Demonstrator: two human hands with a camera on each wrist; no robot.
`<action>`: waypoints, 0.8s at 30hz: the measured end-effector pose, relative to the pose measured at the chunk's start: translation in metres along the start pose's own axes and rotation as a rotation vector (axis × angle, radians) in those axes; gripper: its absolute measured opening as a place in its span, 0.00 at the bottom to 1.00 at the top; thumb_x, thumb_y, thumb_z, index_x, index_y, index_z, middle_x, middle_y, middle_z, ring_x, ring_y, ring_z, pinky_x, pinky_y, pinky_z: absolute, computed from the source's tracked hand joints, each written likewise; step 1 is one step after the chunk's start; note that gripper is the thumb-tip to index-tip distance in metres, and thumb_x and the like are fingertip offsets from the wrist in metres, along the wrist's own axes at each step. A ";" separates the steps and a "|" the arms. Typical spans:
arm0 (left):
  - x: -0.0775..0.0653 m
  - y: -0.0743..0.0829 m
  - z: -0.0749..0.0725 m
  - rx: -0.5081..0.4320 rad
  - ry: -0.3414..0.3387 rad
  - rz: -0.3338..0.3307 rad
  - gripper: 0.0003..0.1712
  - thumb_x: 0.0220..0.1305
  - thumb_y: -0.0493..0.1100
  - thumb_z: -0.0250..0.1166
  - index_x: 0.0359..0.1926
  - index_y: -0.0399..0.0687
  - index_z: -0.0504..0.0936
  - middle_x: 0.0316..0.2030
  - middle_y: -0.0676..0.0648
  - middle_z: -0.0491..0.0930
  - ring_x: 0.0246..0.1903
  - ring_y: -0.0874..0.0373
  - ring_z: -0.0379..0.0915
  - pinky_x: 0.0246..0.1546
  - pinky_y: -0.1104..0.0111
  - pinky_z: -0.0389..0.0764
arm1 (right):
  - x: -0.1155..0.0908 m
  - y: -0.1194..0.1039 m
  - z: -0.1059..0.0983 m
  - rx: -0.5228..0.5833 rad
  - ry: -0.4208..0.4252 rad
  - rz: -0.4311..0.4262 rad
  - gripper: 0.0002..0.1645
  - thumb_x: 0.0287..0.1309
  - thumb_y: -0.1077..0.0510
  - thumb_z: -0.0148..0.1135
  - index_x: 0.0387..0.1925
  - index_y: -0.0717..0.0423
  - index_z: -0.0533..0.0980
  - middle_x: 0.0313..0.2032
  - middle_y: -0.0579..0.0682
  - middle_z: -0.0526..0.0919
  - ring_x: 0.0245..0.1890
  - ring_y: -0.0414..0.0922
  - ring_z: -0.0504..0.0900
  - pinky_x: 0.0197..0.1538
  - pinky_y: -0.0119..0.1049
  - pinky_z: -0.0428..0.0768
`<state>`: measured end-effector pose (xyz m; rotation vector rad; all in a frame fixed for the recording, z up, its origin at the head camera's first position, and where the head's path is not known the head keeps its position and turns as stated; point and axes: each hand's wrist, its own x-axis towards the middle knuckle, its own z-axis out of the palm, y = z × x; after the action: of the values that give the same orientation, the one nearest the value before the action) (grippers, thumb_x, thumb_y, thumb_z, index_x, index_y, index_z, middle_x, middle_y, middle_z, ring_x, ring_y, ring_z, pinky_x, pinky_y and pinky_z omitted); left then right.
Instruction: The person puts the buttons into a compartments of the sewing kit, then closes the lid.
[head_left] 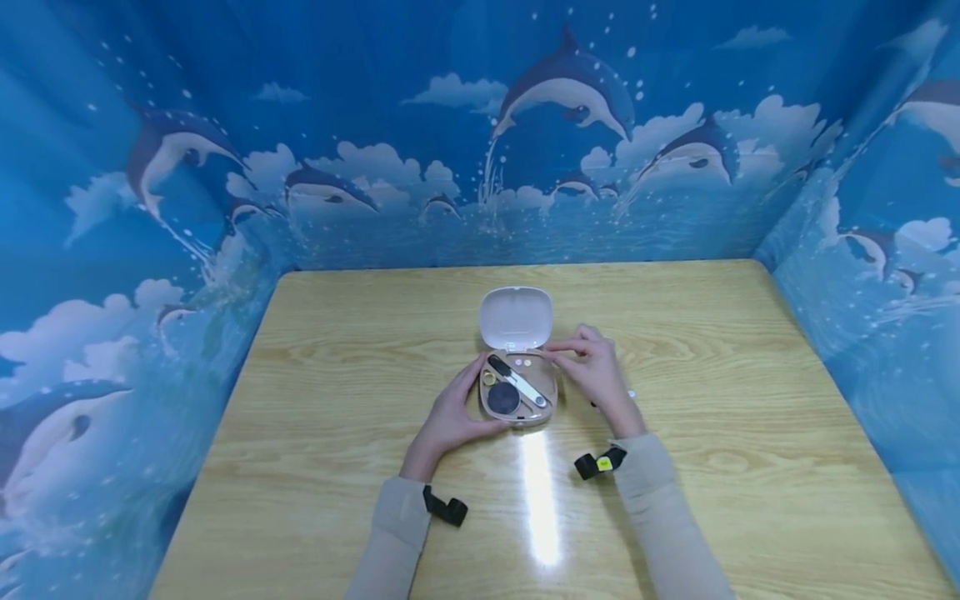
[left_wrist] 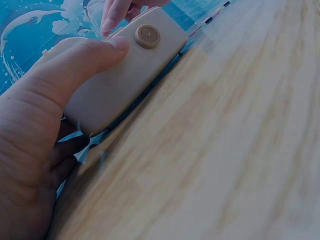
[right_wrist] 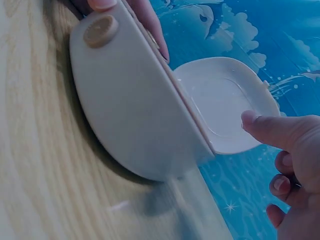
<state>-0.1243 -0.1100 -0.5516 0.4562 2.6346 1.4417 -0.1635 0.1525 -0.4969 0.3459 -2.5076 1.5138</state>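
Note:
A small beige sewing-kit box (head_left: 538,419) sits mid-table with its white lid (head_left: 516,319) raised at the back. Inside lie a long black-and-silver tool (head_left: 519,382), a round dark disc (head_left: 503,399), a gold ring-shaped piece (head_left: 489,378) and tiny white buttons (head_left: 522,362). My left hand (head_left: 450,415) grips the box at its left side, its thumb over the front wall beside a button-shaped catch (left_wrist: 148,36). At the right back corner, near the hinge, is my right hand (head_left: 597,375), index finger and thumb extended; nothing shows in it.
A thin item with black and white ends (left_wrist: 216,14) lies on the table right of the box, partly hidden by my right wrist. The wooden table (head_left: 360,333) ends at a dolphin-print curtain (head_left: 420,183) behind and at both sides.

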 end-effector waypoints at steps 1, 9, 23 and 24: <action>0.000 0.000 0.000 -0.001 0.001 0.000 0.70 0.38 0.66 0.80 0.79 0.64 0.50 0.75 0.53 0.55 0.73 0.51 0.52 0.71 0.49 0.57 | 0.000 0.000 -0.002 -0.005 0.007 -0.003 0.10 0.51 0.60 0.75 0.37 0.59 0.87 0.26 0.50 0.69 0.30 0.45 0.64 0.36 0.35 0.65; 0.002 0.002 -0.002 -0.010 -0.004 0.000 0.70 0.38 0.66 0.80 0.79 0.62 0.50 0.76 0.54 0.53 0.73 0.51 0.51 0.71 0.49 0.56 | -0.003 0.001 -0.020 -0.017 0.043 0.046 0.10 0.52 0.60 0.75 0.38 0.58 0.87 0.28 0.51 0.69 0.33 0.45 0.64 0.40 0.36 0.66; -0.003 0.002 0.001 0.012 0.004 -0.004 0.71 0.37 0.69 0.79 0.79 0.61 0.50 0.76 0.52 0.54 0.73 0.49 0.52 0.70 0.47 0.58 | -0.015 0.014 -0.042 -0.038 0.137 0.000 0.08 0.51 0.63 0.75 0.35 0.59 0.87 0.27 0.55 0.69 0.30 0.45 0.63 0.35 0.32 0.63; -0.004 0.002 0.001 0.010 0.005 0.000 0.71 0.37 0.68 0.80 0.79 0.61 0.51 0.76 0.52 0.54 0.73 0.49 0.52 0.70 0.47 0.58 | -0.017 0.015 -0.044 -0.038 0.136 0.004 0.08 0.51 0.63 0.75 0.35 0.59 0.87 0.27 0.55 0.69 0.30 0.44 0.63 0.35 0.32 0.63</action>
<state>-0.1200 -0.1091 -0.5508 0.4545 2.6473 1.4319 -0.1502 0.1999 -0.4944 0.2236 -2.4294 1.4379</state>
